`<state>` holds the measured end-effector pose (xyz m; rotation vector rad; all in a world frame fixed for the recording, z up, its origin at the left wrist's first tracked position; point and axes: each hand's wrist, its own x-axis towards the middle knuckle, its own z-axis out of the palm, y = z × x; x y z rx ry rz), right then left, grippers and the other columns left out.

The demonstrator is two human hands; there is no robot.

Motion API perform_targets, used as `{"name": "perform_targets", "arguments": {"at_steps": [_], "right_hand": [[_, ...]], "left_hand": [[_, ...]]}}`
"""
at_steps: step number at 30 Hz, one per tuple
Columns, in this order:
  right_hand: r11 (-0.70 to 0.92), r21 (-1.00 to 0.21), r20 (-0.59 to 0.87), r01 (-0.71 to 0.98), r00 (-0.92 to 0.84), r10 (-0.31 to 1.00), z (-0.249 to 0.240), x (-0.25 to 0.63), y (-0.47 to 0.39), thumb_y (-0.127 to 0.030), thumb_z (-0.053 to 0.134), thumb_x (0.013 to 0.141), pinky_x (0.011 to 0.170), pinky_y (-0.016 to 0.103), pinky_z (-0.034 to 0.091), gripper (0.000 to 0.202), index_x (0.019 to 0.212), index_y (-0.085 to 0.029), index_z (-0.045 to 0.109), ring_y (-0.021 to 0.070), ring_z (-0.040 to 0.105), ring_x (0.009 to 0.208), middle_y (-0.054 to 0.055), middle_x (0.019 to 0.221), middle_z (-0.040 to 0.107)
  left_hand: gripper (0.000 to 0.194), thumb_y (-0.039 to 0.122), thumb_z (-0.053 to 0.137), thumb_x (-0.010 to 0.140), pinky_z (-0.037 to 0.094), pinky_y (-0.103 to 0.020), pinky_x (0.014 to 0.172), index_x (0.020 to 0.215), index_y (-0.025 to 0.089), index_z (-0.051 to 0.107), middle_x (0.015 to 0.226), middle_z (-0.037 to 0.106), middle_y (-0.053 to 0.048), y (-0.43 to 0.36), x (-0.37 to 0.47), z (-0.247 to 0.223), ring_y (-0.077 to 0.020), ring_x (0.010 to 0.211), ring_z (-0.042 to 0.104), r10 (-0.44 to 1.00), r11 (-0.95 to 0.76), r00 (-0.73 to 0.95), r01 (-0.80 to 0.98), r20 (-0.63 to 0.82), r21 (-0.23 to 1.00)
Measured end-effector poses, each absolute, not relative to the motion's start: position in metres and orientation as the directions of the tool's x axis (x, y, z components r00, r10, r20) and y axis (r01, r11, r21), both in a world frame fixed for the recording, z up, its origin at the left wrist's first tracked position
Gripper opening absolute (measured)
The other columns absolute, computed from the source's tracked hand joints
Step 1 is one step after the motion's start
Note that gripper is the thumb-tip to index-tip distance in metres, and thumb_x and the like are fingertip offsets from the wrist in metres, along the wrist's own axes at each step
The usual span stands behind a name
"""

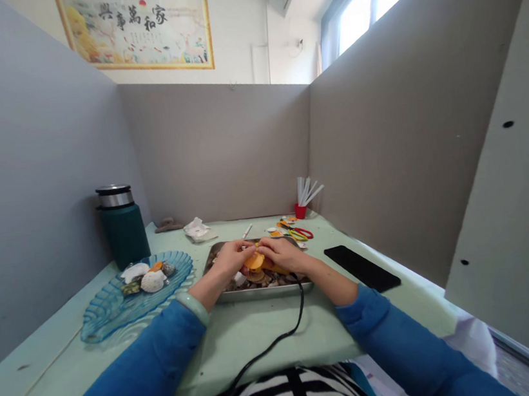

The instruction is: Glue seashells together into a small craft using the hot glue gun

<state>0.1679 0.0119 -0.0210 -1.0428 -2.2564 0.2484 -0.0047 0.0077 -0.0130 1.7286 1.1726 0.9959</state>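
Observation:
Both hands meet over a metal tray (263, 293) of shells and small brown pieces. My left hand (230, 259) and my right hand (281, 253) have their fingertips pinched together around an orange shell-like piece (255, 261). Below my right hand lies a yellow-orange tool (276, 268) with a black cord (302, 300) that runs down to my lap; whether the palm touches it is unclear. The fingers partly hide the orange piece and the tray's contents.
On the left are a blue glass plate (106, 310) with shells and a green bottle (126, 236). Crumpled tissue (199, 230) lies behind. At right are scissors (298, 231), a red cup (300, 211) of white sticks and a black phone (361, 268). Grey partitions surround the table.

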Motion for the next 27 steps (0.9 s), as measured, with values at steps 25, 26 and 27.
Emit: {"name": "perform_targets", "arguments": {"at_steps": [25,26,27], "right_hand": [[0.672,-0.432,0.477,0.602,-0.479,0.736,-0.0207,0.1678,0.0112,-0.037,0.033,0.093,0.061,0.024,0.035,0.032,0.072,-0.019,0.049,0.0119,0.05,0.06,-0.002,0.06,0.056],[0.673,-0.436,0.484,0.597,-0.475,0.735,-0.0211,0.1678,0.0115,-0.037,0.033,0.093,0.061,0.024,0.035,0.032,0.072,-0.019,0.049,0.0118,0.05,0.06,-0.003,0.06,0.055],[0.675,-0.44,0.489,0.592,-0.473,0.733,-0.0215,0.1678,0.0119,-0.037,0.033,0.093,0.061,0.024,0.035,0.032,0.072,-0.019,0.049,0.0118,0.05,0.06,-0.003,0.06,0.055]], "left_hand": [[0.029,0.04,0.058,0.075,0.034,-0.015,0.036,0.075,0.011,0.057,0.058,0.059,0.0,0.008,-0.0069,-0.0148,-0.004,0.034,0.046,0.938,-0.279,0.282,0.258,0.204,0.925],[0.03,0.041,0.057,0.075,0.034,-0.015,0.036,0.075,0.012,0.057,0.057,0.058,0.0,0.0083,-0.0069,-0.0156,-0.0042,0.034,0.046,0.937,-0.275,0.285,0.25,0.201,0.928],[0.03,0.042,0.057,0.075,0.034,-0.015,0.036,0.075,0.012,0.056,0.055,0.057,0.001,0.0087,-0.0069,-0.0162,-0.0046,0.034,0.046,0.939,-0.266,0.285,0.245,0.193,0.932]]}}
